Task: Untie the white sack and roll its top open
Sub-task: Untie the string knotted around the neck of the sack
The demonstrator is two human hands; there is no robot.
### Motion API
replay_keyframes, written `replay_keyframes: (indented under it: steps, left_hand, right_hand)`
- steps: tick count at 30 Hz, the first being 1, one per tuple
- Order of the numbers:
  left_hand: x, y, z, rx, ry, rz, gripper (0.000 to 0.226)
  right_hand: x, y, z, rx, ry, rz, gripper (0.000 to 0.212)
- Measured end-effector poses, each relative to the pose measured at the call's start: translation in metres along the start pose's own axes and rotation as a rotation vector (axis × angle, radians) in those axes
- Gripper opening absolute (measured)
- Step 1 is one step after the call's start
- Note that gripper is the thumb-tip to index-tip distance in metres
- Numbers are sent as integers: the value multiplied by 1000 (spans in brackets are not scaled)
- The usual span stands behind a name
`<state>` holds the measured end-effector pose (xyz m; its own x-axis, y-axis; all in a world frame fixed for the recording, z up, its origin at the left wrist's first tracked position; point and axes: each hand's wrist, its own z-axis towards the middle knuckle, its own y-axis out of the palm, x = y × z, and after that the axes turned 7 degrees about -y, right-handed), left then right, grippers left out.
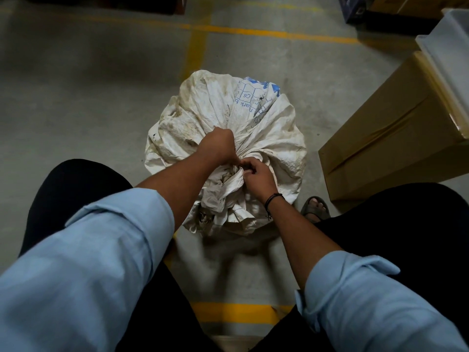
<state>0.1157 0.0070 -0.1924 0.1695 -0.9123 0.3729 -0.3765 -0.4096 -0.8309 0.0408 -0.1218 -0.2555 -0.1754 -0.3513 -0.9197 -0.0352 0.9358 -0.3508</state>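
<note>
Knot and sack contents out of sight; print only partly legible.

The tie at the gathered neck of the white sack [253,128] is covered by the left hand [219,148] and right hand [256,177], fingertips buried in folds, so the tie itself cannot be made out. Blue print [253,97] beyond the grip is creased, mostly unreadable. Right of the grip, the cardboard box [385,138] is partly covered by the translucent bin [446,59], which is cut by the frame edge.

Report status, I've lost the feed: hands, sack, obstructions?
Left hand and right hand both gripping the gathered neck. White sack still tied. Cardboard box beside, clear.
</note>
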Motion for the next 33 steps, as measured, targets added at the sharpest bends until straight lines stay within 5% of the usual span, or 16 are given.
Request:
replay_keyframes:
  steps: [23,33]
  left_hand:
    - [-19,-5,3,-22,231,124,15]
    - [-38,-12,4,-151,364,-91,20]
  right_hand:
    - [-13,-1,-2,-30,34,-73,33]
    - [-10,5,-2,243,37,10,7]
